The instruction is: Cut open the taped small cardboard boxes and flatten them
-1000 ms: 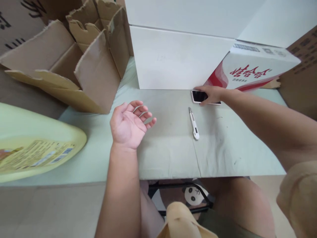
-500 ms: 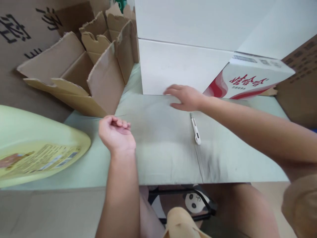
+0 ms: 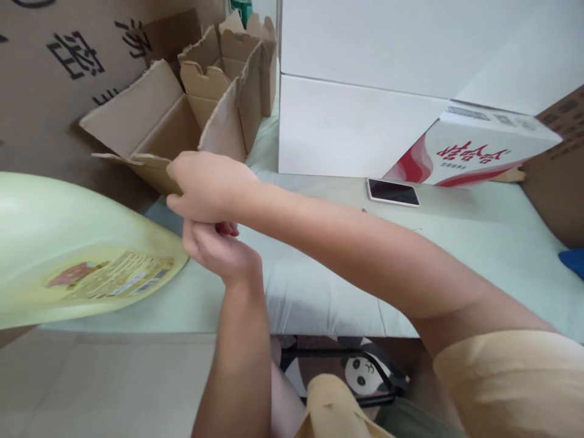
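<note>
My right hand (image 3: 205,185) reaches across to the left, back upward, directly above my left hand and in front of the open cardboard box (image 3: 223,125). Its fingers are bent and mostly turned out of sight; what they hold, if anything, is hidden. Below it, my left hand (image 3: 223,249) is palm up with its fingers curled in, partly covered by the right, and the two hands appear to touch. I cannot see what lies in its palm. Only a tiny dark tip (image 3: 364,210), likely of the utility knife, peeks out above my right forearm.
A phone (image 3: 393,193) lies on the pale green cloth (image 3: 314,304) beside a white-and-red carton (image 3: 474,149). Large white boxes (image 3: 347,125) stand at the back. A big light-green bottle (image 3: 82,243) lies at the left, near a large printed cardboard carton (image 3: 55,109).
My right hand has swung left from the white box to over my left hand, and its fingers have bent. Its forearm now covers the utility knife. The phone has come into sight.
</note>
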The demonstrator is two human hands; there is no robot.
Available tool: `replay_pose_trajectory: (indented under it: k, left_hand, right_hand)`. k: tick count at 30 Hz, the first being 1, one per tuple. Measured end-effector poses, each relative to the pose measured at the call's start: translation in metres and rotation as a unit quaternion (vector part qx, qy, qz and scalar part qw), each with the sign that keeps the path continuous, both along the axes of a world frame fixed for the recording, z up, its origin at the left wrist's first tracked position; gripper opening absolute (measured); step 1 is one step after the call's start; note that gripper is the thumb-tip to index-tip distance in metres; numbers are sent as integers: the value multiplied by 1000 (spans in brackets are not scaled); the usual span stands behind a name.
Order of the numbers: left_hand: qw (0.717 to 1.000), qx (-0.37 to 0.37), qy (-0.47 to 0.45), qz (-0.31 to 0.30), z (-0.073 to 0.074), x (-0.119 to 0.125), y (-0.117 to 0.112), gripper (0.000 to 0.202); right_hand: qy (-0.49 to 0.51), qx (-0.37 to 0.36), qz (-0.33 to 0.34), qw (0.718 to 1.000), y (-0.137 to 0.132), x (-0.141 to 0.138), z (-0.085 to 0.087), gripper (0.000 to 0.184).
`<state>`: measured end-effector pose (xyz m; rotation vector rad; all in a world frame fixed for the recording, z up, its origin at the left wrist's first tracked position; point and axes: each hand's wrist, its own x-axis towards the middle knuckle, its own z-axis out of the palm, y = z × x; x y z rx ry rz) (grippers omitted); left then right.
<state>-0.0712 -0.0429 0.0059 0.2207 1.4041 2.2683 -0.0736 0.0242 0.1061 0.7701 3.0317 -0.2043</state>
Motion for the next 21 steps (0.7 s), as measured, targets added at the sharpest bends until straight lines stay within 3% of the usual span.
replay_pose_trajectory:
  k: [1,2,4,6,7,10,12,14,17,19,21]
  left_hand:
    - [995,20,74,69,6,3,-3,24]
    - [985,22,147,93,11,6,-6,22]
    - [948,37,265,174,17,6,-8,16]
    - [899,97,323,278,15,-1,-7,12]
    - [890,111,330,295,12,-7,-4,14]
    - [923,103,280,244,-3,-20,5,21]
    - [957,112,223,150,-10,-20,10,25]
    - [971,141,193,13,-14,-10,15,37]
    - [944,182,236,-140,-13,17,19,49]
    - [924,189,285,-172,-11,35,21,46]
    - [915,186,316,-168,-10,47,23,39]
  right_hand:
    - [16,11,-4,1000,3,4,-2,56]
    - [39,24,-14,999,6,11,-4,56]
    - [101,32,-49,993,14,34,-9,45]
    - [188,7,-80,979,20,71,-16,27]
    - [252,-6,-83,964,21,93,-19,28]
    - [423,-35,-40,905,12,173,-31,36]
    - [481,-57,-51,873,-3,226,-40,38]
    - [515,-64,-78,852,-19,269,-53,32]
    - [514,-16,-161,842,-36,305,-79,25]
    - [523,18,-234,820,-39,313,-98,33]
    - [550,9,-289,783,-39,314,-113,57]
